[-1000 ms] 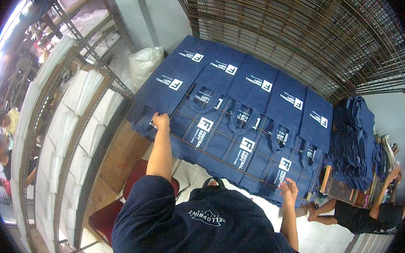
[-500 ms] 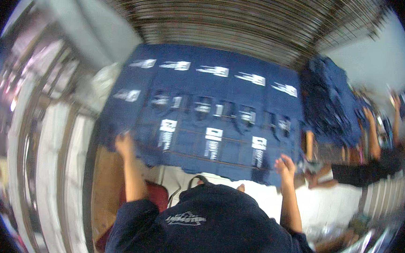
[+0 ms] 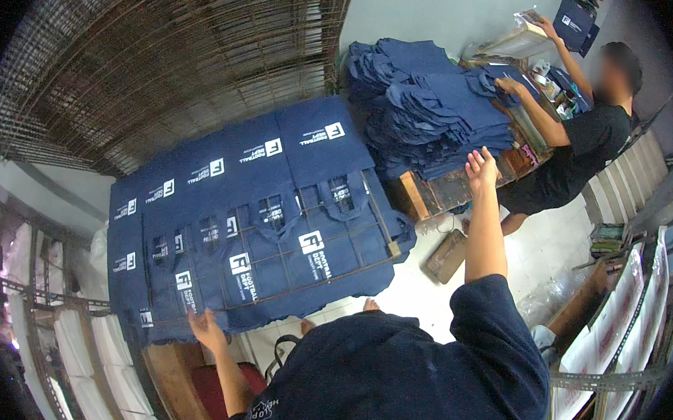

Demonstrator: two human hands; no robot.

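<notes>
Bags already lie in rows under your left hand, flat on them; your right hand reaches open, empty, toward the unsorted pile.

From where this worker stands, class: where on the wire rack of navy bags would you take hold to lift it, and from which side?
Grip the near long edge of the wire rack, coming from the worker's side. That bare edge faces them, and the left hand sits at it. The right hand is up near the folded bag stack, so a second grip further right along the edge would probably balance it.
</notes>
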